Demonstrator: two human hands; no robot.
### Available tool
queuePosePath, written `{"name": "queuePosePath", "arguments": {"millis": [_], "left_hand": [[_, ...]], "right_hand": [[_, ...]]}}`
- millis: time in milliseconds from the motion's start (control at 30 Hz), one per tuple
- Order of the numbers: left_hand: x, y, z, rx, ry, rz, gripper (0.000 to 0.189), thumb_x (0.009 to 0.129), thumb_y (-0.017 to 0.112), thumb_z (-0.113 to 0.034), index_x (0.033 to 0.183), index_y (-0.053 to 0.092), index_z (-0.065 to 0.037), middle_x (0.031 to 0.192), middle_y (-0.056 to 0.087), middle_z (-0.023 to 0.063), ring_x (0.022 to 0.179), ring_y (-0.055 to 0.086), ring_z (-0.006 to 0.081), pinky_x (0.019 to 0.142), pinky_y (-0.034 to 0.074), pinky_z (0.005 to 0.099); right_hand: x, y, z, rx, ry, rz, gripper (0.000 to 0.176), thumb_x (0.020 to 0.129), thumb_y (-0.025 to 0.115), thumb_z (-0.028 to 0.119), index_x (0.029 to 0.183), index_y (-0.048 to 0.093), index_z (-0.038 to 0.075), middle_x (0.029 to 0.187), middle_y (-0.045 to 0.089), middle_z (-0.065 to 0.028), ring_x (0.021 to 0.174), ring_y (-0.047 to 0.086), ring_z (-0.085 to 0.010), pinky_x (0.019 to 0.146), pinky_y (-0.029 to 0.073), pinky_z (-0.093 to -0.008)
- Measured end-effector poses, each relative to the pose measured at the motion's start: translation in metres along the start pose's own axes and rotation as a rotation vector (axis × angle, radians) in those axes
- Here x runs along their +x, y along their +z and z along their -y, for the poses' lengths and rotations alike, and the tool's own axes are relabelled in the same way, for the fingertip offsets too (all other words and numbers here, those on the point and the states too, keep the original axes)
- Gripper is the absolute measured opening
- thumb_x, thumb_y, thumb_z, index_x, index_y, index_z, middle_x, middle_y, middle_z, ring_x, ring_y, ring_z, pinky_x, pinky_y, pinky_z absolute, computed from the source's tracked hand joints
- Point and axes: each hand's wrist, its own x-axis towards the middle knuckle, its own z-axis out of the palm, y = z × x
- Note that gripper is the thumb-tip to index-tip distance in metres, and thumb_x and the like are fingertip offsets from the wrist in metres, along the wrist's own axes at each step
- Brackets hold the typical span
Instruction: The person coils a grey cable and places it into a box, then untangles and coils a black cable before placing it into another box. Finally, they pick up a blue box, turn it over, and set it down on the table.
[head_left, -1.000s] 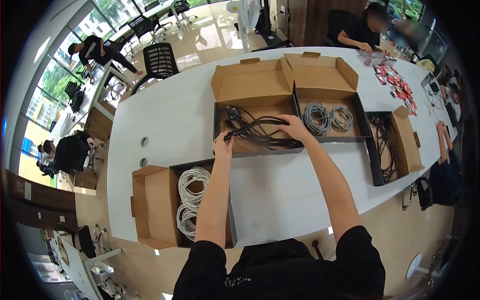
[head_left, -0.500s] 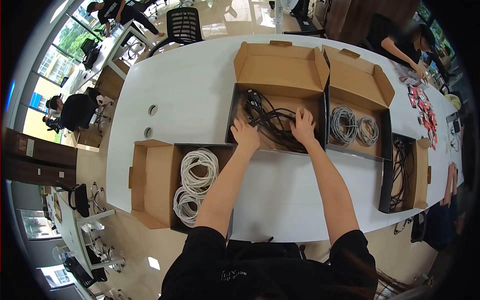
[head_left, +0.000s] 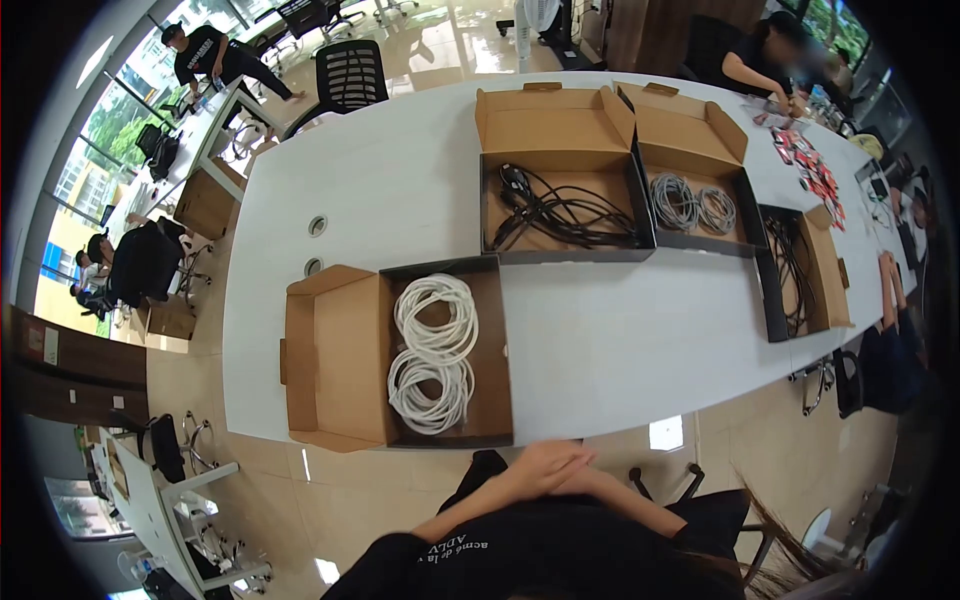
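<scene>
My left hand (head_left: 541, 466) and my right hand (head_left: 580, 478) are folded together in front of my body, just off the table's near edge. The left lies over the right; both look closed, with no object showing in them, and part of the right is hidden. Nearest to them is an open box with two coils of white cable (head_left: 436, 320), its lid (head_left: 335, 355) folded out to the left. Farther back, another open box (head_left: 555, 120) holds a loose bundle of black cables (head_left: 570, 212) with a dark plug end.
Right of the black cables, a box holds two grey cable coils (head_left: 676, 203). Beyond it is a box of thin black cables (head_left: 791, 275). Red packets (head_left: 815, 170) are scattered on the white table (head_left: 620, 340). A person (head_left: 765, 60) sits at the far right; others are at the left.
Both hands have left the black cables and come back to my body, where they now fold together. The black bundle lies in its box. My view has shifted.
</scene>
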Motion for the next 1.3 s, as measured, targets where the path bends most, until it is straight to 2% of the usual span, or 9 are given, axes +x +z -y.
{"name": "queuePosePath", "arguments": {"millis": [167, 267, 367, 533, 567, 700, 1033, 1167, 1300], "left_hand": [[-0.197, -0.004, 0.048, -0.052, -0.473, -0.38, 0.023, 0.086, 0.051, -0.018, 0.094, 0.062, 0.0, 0.089, 0.063, 0.0139, 0.078, 0.061, 0.0211, 0.071, 0.047, 0.0286], [-0.327, 0.01, 0.119, 0.248, -0.725, -0.57, 0.037, 0.086, 0.051, -0.033, 0.094, 0.062, 0.001, 0.089, 0.063, 0.0168, 0.08, 0.061, 0.0274, 0.073, 0.046, 0.0339], [-0.413, 0.044, 0.144, 0.239, -1.18, -0.314, 0.051, 0.083, 0.048, -0.047, 0.092, 0.061, 0.002, 0.089, 0.062, 0.0197, 0.083, 0.059, 0.0326, 0.075, 0.045, 0.038], [-0.438, 0.049, 0.129, 0.22, -1.059, -0.396, 0.051, 0.084, 0.046, -0.047, 0.086, 0.06, 0.001, 0.086, 0.06, 0.0228, 0.084, 0.058, 0.0363, 0.074, 0.044, 0.0408], [-0.435, 0.049, 0.13, 0.27, -1.004, -0.415, 0.049, 0.084, 0.046, -0.046, 0.086, 0.06, 0.001, 0.085, 0.06, 0.0226, 0.083, 0.058, 0.0362, 0.074, 0.044, 0.0408], [-0.431, 0.045, 0.161, 0.18, -0.872, -0.526, 0.043, 0.086, 0.044, -0.04, 0.082, 0.063, -0.002, 0.08, 0.06, 0.021, 0.079, 0.059, 0.0347, 0.073, 0.044, 0.0382], [-0.396, 0.01, 0.195, -0.375, -0.809, -0.176, 0.04, 0.076, 0.065, -0.041, 0.078, 0.065, -0.001, 0.069, 0.06, 0.0035, 0.064, 0.052, 0.0076, 0.059, 0.04, 0.0232], [-0.395, 0.004, 0.192, -0.246, -0.857, -0.245, 0.038, 0.074, 0.067, -0.04, 0.075, 0.066, -0.002, 0.062, 0.058, 0.0032, 0.058, 0.051, 0.0081, 0.056, 0.04, 0.024], [-0.368, 0.014, 0.202, -0.018, -0.915, -0.339, 0.045, 0.074, 0.063, -0.046, 0.068, 0.066, -0.002, 0.058, 0.058, 0.0094, 0.055, 0.055, 0.0181, 0.054, 0.042, 0.0298]], "right_hand": [[-0.001, 0.1, -0.021, 0.243, 0.452, 0.495, 0.088, 0.07, 0.069, 0.04, 0.136, 0.021, 0.006, 0.128, 0.039, -0.0183, 0.118, 0.039, -0.0297, 0.097, 0.032, -0.0337], [0.03, 0.134, -0.001, 0.546, 0.7, 0.815, 0.088, 0.072, 0.068, 0.035, 0.139, 0.016, 0.013, 0.137, 0.027, -0.0194, 0.128, 0.024, -0.0304, 0.103, 0.021, -0.0347], [0.034, 0.169, 0.002, 0.577, 0.732, 1.083, 0.082, 0.071, 0.067, 0.031, 0.138, 0.023, 0.015, 0.138, 0.025, -0.0176, 0.13, 0.018, -0.0287, 0.104, 0.019, -0.0358], [0.035, 0.175, 0.048, 0.332, 0.684, 1.144, 0.072, 0.071, 0.065, 0.026, 0.132, 0.033, 0.009, 0.134, 0.03, -0.0168, 0.123, 0.033, -0.0258, 0.101, 0.024, -0.0333], [0.03, 0.172, 0.05, 0.251, 0.633, 1.108, 0.063, 0.073, 0.064, 0.022, 0.127, 0.037, 0.007, 0.126, 0.038, -0.015, 0.11, 0.046, -0.0233, 0.096, 0.032, -0.0325], [0.002, 0.142, 0.067, 0.279, 0.634, 0.95, 0.047, 0.076, 0.058, 0.01, 0.119, 0.041, 0.004, 0.107, 0.047, -0.0105, 0.093, 0.054, -0.0155, 0.086, 0.042, -0.028], [0.003, 0.199, 0.019, 0.243, 0.498, 0.843, 0.045, 0.076, 0.062, 0.034, 0.11, 0.052, 0.007, 0.107, 0.053, -0.0061, 0.103, 0.048, -0.0143, 0.087, 0.037, -0.029], [0.018, 0.184, 0.02, 0.264, 0.779, 1.108, 0.049, 0.073, 0.063, 0.033, 0.112, 0.051, 0.006, 0.113, 0.05, -0.0117, 0.107, 0.044, -0.0209, 0.089, 0.035, -0.0293], [-0.01, 0.135, 0.023, -0.088, 0.466, 1.004, 0.062, 0.065, 0.066, 0.035, 0.116, 0.046, 0.006, 0.104, 0.053, -0.0128, 0.094, 0.052, -0.0245, 0.081, 0.041, -0.0322]]}}
